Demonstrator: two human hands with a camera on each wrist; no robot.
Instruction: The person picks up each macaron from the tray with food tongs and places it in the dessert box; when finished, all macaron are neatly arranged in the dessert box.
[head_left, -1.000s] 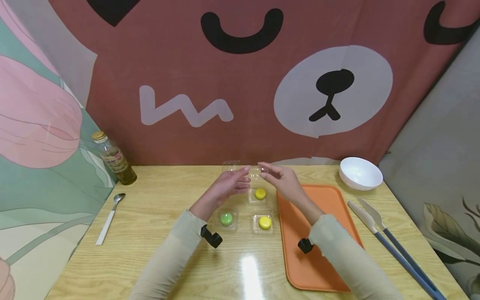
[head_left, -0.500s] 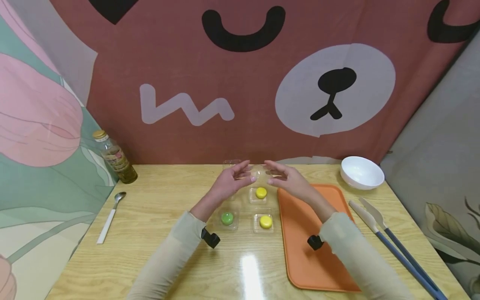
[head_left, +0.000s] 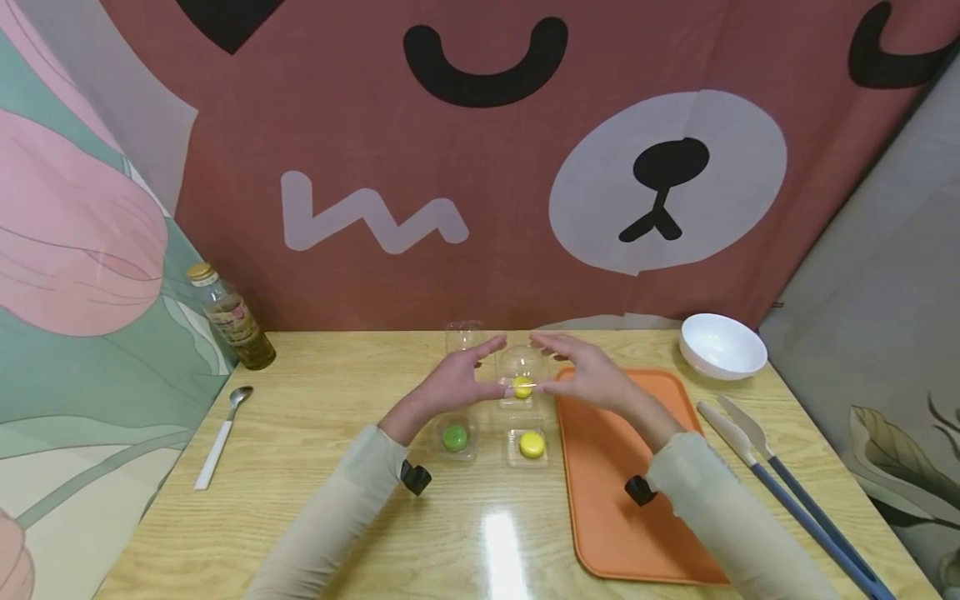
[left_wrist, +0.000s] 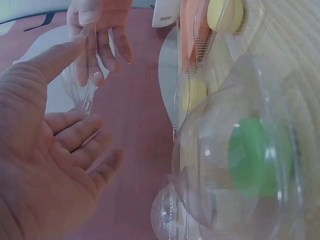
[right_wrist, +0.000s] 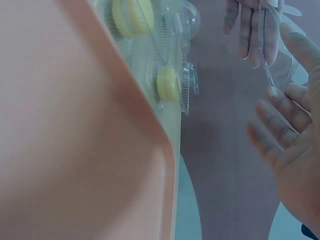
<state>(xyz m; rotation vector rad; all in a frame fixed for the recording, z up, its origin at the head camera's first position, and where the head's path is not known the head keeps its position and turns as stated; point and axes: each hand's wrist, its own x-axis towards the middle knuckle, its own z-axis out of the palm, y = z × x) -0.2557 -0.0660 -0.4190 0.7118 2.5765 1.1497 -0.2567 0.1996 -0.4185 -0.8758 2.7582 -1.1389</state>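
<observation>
A clear plastic dome lid [head_left: 521,360] is held up between both hands, its bulge facing away from the sleeves. My left hand [head_left: 452,379] pinches its left edge between thumb and fingers. The right hand [head_left: 603,379] grips the opposite edge likewise. In the head view the lid overlaps a yellow macaron [head_left: 522,390] in a clear square base. Nearer lies another yellow macaron [head_left: 532,444] in an uncovered clear base. Left of that, a green macaron [left_wrist: 255,160] sits under a clear dome [left_wrist: 205,145], seen close in the left wrist view.
Another clear container [head_left: 463,334] stands behind the left hand. An orange tray [head_left: 600,533] lies at the right under the right forearm. Beyond it are a white bowl [head_left: 722,346] and long blue-handled tongs [head_left: 795,492]. A spoon [head_left: 221,442] and an oil bottle [head_left: 238,325] are at left.
The dome lid has come down and nearer, now overlapping the rear yellow macaron. The right hand has shifted right, and both thumbs now lie along the lid's near edge.
</observation>
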